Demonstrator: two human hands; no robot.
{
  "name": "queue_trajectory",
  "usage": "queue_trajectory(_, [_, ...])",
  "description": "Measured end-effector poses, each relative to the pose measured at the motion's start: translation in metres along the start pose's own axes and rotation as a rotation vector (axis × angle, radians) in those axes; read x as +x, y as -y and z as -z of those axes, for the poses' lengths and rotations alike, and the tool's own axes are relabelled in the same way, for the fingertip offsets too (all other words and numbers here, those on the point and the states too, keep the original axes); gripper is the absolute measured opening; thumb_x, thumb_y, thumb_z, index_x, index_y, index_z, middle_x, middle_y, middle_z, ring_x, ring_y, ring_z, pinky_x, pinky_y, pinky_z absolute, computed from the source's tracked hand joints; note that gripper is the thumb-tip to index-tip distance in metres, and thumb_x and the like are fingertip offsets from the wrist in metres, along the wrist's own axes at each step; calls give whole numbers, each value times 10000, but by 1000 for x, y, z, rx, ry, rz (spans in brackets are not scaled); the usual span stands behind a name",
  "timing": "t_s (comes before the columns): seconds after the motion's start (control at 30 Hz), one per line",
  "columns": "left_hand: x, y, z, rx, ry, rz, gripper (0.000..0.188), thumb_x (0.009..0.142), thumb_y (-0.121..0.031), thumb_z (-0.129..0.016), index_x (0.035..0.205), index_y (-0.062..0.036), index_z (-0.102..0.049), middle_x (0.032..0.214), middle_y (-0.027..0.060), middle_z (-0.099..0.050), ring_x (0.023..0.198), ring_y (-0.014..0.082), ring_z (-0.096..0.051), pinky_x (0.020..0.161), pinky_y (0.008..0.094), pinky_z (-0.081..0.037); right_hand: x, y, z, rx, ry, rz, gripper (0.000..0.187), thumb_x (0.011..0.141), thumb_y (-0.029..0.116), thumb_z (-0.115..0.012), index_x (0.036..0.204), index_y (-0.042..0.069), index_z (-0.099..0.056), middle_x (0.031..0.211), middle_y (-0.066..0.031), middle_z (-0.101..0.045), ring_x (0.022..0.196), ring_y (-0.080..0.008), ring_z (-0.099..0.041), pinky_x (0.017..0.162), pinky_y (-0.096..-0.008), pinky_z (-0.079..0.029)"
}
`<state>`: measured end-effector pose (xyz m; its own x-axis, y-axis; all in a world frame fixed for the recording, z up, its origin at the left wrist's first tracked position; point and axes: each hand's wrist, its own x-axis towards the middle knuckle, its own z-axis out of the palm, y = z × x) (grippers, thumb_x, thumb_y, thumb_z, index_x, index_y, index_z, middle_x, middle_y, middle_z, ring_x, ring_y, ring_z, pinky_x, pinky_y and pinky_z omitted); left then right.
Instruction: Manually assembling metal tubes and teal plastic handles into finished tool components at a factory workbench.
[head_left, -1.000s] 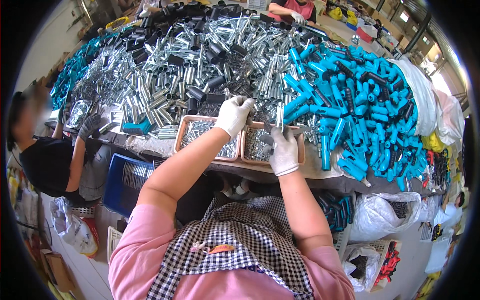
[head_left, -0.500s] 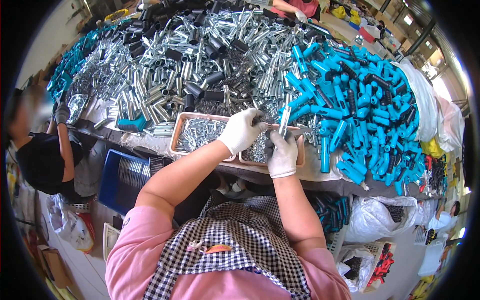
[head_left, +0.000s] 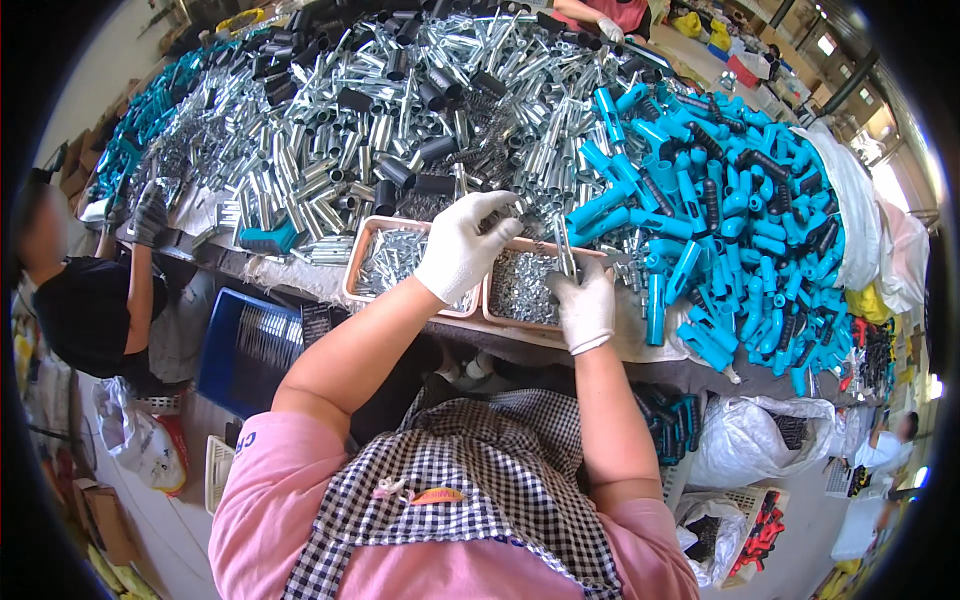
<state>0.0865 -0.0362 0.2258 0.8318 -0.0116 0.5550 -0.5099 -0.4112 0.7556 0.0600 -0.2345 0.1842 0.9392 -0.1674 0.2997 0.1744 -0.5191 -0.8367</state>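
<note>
Gripping a shiny silver metal tube point(head_left: 564, 250) in the right white-gloved hand point(head_left: 586, 305), near the front edge of the desk point(head_left: 775, 382). Holding the left white-gloved hand point(head_left: 460, 248) wide beside tiny silver metal bits point(head_left: 520, 285). Looks like a picking step; seems to need a gentle left pinch.

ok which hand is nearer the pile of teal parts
Right. The right hand is just left of the pile of teal parts, gripping a silver metal piece; the left hand is farther left, over the left tray's right side.
</note>
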Motion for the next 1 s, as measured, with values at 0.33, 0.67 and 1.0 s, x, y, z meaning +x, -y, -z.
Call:
queue_trajectory(0.33, [-46, -5, 68, 121, 656, 163, 327, 821, -130, -696, 1116, 4, -649, 1001, 204, -669, 952, 351, -657, 843, 407, -519, -29, 26, 74, 10, 530, 78, 304, 762, 93, -718, 1035, -39, -692, 944, -161, -725, 841, -197, -705, 772, -300, -542])
queue_trajectory(0.67, [-105, -31, 72, 58, 931, 92, 475, 783, -392, -756, 1056, -9, -686, 882, 176, -654, 846, 357, -652, 761, 425, -524, -87, 57, 36, 29, 603, 395, 224, 636, 91, -767, 820, 41, -651, 775, -121, -664, 676, -316, -660, 621, -368, -535])
queue_trajectory(1.0, [-167, -7, 76, -233, 831, 346, 387, 819, -359, -753, 904, 16, -703, 763, 219, -661, 675, 353, -647, 626, 399, -521, -108, 57, -4, -248, 816, 729, 618, 632, 139, -669, 1240, 70, -583, 778, -97, -582, 630, -316, -599, 555, -418, -502])
